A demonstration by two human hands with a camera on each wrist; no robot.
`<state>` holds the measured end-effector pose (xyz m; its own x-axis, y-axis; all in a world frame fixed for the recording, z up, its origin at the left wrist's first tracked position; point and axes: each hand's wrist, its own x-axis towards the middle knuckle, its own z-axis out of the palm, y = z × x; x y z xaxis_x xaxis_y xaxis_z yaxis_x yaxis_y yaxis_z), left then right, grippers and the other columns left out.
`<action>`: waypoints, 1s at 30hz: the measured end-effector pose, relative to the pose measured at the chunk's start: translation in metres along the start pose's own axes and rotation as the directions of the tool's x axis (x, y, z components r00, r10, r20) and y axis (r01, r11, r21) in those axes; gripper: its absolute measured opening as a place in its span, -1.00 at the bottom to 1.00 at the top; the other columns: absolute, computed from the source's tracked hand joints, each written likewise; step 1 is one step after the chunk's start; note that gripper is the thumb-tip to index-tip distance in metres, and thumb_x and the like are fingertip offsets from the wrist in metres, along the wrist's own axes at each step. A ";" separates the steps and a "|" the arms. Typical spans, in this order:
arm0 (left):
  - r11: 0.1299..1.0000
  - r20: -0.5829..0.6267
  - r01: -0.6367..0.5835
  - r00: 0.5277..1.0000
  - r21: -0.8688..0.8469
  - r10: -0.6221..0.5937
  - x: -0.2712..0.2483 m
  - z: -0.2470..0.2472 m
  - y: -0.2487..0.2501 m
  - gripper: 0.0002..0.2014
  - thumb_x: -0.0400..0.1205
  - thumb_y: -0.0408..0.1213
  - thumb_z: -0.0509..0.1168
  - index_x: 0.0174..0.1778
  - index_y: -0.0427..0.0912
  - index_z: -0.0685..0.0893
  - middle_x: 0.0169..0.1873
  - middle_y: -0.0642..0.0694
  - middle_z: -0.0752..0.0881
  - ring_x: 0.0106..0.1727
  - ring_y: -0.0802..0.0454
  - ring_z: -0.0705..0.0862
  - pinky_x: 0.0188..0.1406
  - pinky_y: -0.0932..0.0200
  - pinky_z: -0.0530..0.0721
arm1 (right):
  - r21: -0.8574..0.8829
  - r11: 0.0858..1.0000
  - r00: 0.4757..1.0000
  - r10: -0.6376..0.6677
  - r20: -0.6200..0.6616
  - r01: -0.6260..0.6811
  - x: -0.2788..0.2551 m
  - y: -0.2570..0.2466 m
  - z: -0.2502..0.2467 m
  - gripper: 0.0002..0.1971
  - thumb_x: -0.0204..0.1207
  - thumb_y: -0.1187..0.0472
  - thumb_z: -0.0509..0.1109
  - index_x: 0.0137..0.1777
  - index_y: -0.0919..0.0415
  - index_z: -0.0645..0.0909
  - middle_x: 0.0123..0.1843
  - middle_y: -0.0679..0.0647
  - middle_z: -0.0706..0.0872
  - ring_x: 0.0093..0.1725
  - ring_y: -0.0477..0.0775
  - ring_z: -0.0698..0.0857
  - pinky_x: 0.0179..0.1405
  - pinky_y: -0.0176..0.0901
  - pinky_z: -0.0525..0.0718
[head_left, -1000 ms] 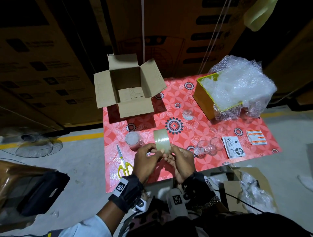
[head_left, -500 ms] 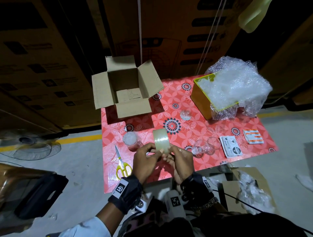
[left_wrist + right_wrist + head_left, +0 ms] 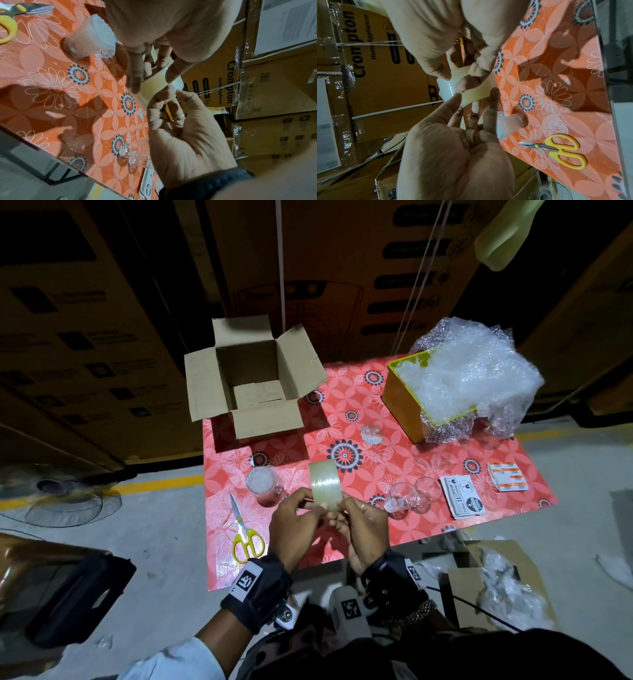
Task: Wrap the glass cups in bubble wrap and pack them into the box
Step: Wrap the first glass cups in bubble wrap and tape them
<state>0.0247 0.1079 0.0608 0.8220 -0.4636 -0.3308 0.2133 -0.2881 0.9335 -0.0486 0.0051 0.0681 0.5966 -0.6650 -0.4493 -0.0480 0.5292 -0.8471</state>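
Little change from a second ago: left hand and right hand still hold one tape roll over the worktop near edge, each grip clamped on it. Counts: one bubble-wrapped cup, two bare glass cups, one open box at the far left, one pair of scissors, one yellow tub of bubble wrap.
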 end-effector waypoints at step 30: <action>0.997 0.023 -0.047 0.999 0.061 0.046 0.003 0.014 0.011 -0.79 0.50 -0.08 0.33 -0.04 0.09 0.83 -0.15 0.05 0.83 0.01 -0.02 0.80 0.13 -0.31 0.78 | 0.112 0.993 0.996 0.055 -0.063 -0.047 0.011 0.001 -0.015 -0.76 0.56 0.57 0.38 0.18 0.53 0.76 -0.23 0.37 0.72 -0.39 0.03 0.64 -0.38 -0.27 0.70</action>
<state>0.0214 0.0916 0.0678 0.8184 -0.4955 -0.2910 0.1416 -0.3168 0.9378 -0.0542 -0.0096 0.0580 0.5410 -0.6671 -0.5121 0.0135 0.6157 -0.7879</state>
